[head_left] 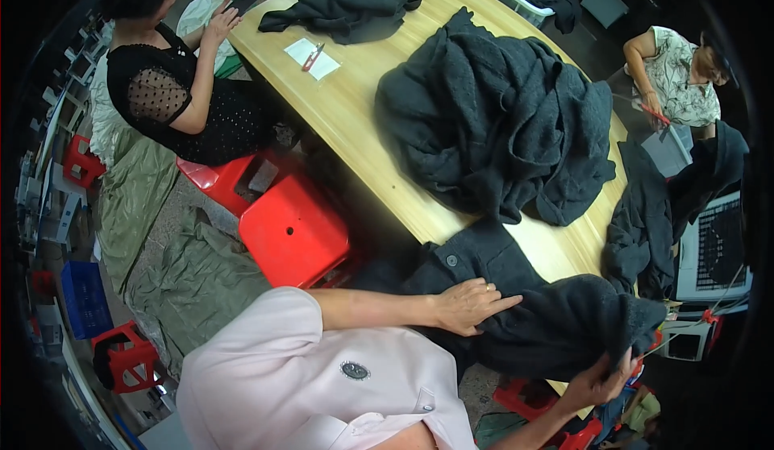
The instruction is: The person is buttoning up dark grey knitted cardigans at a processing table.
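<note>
A dark grey knitted garment with a button lies across the near end of the table and hangs over its edge in front of me. My left hand, a ring on one finger, rests flat on it with the index finger stretched out. At the garment's right end, my right hand has its fingers curled round the edge of the cloth. Some of those fingers are hidden by the fabric. Just beyond sits a large heap of similar dark garments.
The pale wooden table also bears another dark garment and a red-handled tool on white paper. Red stools stand at left. One person sits at the left edge; another is at far right.
</note>
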A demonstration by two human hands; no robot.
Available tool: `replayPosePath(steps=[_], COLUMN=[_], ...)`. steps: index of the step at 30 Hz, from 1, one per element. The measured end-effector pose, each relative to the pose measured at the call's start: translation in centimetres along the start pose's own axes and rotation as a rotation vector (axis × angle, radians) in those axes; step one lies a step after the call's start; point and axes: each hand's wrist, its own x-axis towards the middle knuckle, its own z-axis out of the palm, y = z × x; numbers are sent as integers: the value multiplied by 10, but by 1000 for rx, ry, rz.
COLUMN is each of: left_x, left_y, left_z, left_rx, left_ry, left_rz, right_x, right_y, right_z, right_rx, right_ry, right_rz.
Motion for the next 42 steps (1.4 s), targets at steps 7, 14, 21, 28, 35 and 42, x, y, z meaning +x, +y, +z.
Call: replayPosePath(steps=[7, 14, 21, 28, 35, 42], left_x=[-92, -162, -77, 28, 27, 151], left_y=[-14, 5, -115, -344, -409, -255], left_z=[-96, -231, -398, -476, -351, -315], left_rx=[-397, 184, 901, 815, 799, 275], left_ry=[302, 816, 1058, 407, 525, 589], left_rz=[-52, -357, -348, -992, -614, 100], right_x=[109, 253, 482, 395, 156, 155], right_y=[-135, -251, -370, -209, -132, -132], right_z=[22, 143, 258, 341, 281, 303], right_rx=[207, 700, 703, 445, 290, 395], right_ry=[92, 488, 472, -218, -309, -177], right_rz=[-486, -683, -729, -372, -123, -32])
